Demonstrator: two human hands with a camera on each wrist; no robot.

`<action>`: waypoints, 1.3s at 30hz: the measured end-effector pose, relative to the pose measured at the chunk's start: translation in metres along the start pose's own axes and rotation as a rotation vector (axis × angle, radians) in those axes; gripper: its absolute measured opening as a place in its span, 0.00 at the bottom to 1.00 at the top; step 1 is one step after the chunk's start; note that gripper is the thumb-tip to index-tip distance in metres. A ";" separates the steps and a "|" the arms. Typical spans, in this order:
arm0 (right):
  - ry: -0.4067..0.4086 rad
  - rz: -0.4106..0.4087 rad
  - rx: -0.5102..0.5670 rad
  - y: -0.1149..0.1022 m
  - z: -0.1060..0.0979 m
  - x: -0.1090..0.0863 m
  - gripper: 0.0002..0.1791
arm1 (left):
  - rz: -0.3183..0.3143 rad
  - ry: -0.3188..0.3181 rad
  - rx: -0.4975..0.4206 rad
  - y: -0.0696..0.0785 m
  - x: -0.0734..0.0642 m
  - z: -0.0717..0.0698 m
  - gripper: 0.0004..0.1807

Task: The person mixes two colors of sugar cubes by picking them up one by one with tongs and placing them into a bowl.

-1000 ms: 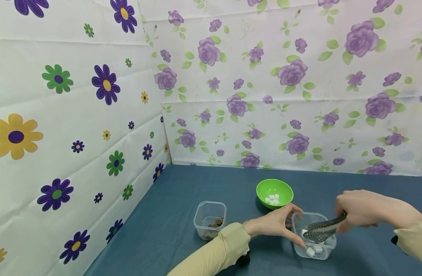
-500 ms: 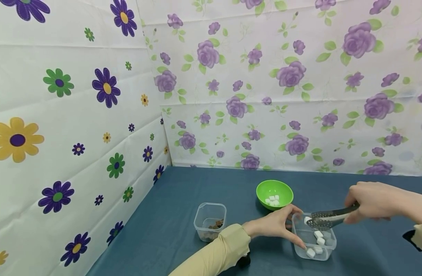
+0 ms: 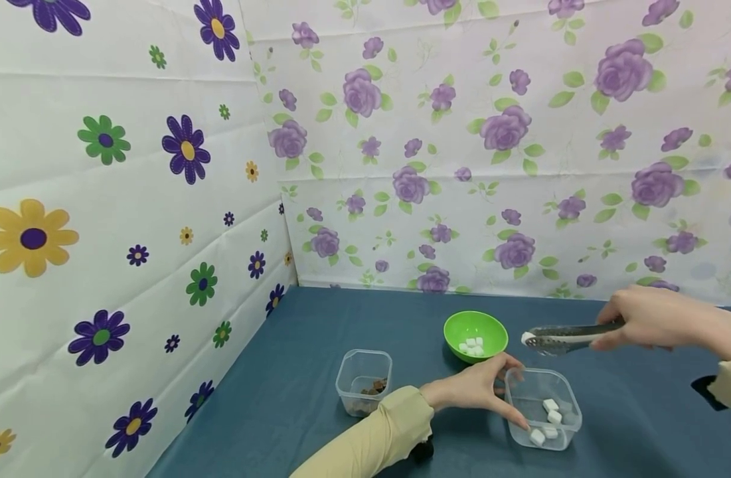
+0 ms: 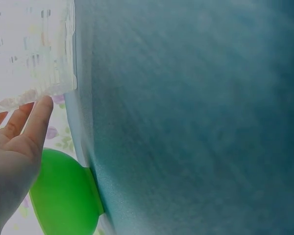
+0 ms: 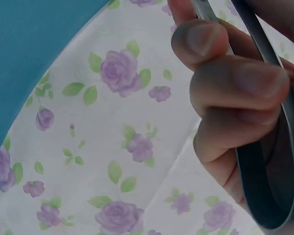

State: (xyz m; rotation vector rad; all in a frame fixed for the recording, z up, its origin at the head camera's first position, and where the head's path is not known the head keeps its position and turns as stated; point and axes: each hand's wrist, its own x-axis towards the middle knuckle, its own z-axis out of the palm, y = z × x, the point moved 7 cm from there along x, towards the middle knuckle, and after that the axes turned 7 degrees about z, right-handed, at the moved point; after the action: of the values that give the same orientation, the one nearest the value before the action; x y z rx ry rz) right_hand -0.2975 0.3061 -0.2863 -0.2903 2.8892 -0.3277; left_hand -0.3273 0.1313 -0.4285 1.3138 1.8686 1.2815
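Note:
My right hand (image 3: 649, 320) grips a pair of metal tongs (image 3: 571, 335), raised above the table to the right of the green bowl (image 3: 453, 332). A small white cube (image 3: 528, 338) is pinched at the tips of the tongs. The bent metal end of the tongs (image 5: 264, 210) shows beside curled fingers in the right wrist view. My left hand (image 3: 474, 388) holds a clear plastic container (image 3: 523, 406) at its left side, thumb in front and fingers behind. Several white cubes (image 3: 552, 406) lie in this container, and several more in the bowl.
A second clear container (image 3: 348, 378) with brown pieces (image 3: 374, 386) stands left of my left forearm. The blue-covered table (image 3: 317, 325) meets a flowered cloth backdrop (image 3: 389, 219) behind and another on the left.
My right hand has lifted the tongs up and out of the clear container, bringing a white cube with them. My left hand keeps its place at the container.

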 end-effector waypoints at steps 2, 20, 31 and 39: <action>0.019 -0.011 -0.005 -0.001 -0.003 0.004 0.36 | -0.001 -0.002 -0.004 0.000 0.000 0.000 0.34; 0.044 -0.092 -0.036 -0.014 0.018 0.055 0.14 | -0.011 0.000 -0.021 -0.002 -0.002 0.000 0.34; 0.050 -0.110 -0.051 -0.026 0.028 0.071 0.17 | -0.022 0.002 -0.024 -0.003 -0.001 -0.001 0.34; 0.061 -0.105 -0.043 -0.031 0.031 0.076 0.10 | -0.022 0.000 -0.021 -0.003 -0.001 -0.001 0.34</action>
State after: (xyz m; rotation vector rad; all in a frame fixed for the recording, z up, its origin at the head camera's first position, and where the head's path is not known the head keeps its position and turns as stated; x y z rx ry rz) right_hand -0.3577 0.2539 -0.3231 -0.4484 2.9498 -0.2977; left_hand -0.3292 0.1300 -0.4309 1.2790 1.8598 1.2859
